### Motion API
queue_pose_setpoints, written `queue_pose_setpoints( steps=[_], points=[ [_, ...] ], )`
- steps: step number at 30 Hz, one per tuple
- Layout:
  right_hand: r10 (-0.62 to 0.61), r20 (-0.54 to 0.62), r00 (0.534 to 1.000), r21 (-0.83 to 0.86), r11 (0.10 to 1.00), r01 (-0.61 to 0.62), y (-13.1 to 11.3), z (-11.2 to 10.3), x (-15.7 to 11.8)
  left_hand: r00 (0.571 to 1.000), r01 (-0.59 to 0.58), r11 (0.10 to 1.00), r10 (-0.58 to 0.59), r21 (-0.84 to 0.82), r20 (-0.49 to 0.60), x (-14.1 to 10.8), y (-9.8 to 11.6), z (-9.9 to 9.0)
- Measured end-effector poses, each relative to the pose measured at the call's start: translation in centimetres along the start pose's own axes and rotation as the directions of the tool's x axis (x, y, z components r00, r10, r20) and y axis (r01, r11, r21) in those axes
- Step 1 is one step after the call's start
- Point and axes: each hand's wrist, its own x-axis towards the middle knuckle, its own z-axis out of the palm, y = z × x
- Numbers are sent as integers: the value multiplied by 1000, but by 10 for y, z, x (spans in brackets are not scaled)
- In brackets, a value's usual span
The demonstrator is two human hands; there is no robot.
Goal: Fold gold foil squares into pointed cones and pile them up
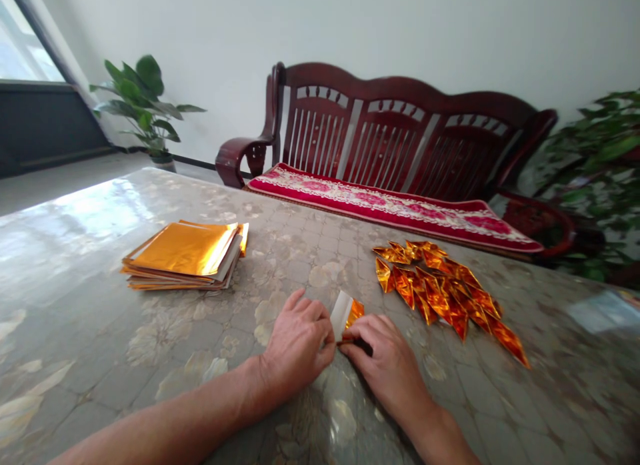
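My left hand (pixel 296 345) and right hand (pixel 384 366) are closed on a gold foil sheet (pixel 351 313) from both sides, steadying it toward the worktop (pixel 285 251)'s near side; a paper stack (pixel 183 255) lies left, folded pieces (pixel 440 288) right.

and here's the gap, folks: on the patterned table (pixel 100 331), a hand can run straight up between the stack of gold foil sheets (pixel 184 255) and the heap of folded foil pieces (pixel 430 285)! that heap sits right in the path of the right hand (pixel 385 365), while the left hand (pixel 296 345) has a wide lane out to its left!
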Motion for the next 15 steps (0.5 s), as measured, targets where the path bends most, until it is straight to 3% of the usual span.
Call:
queue_pose_setpoints(
  steps=[5,15],
  points=[
    [32,-23,999,28,999,-31,7,-2,-4,1000,-12,1000,13,-14,11,-2,-4,-1],
    [15,-7,1000,-78,997,-15,4,-1,1,993,57,998,-54,-20,106,0,-1,-7]
  ],
)
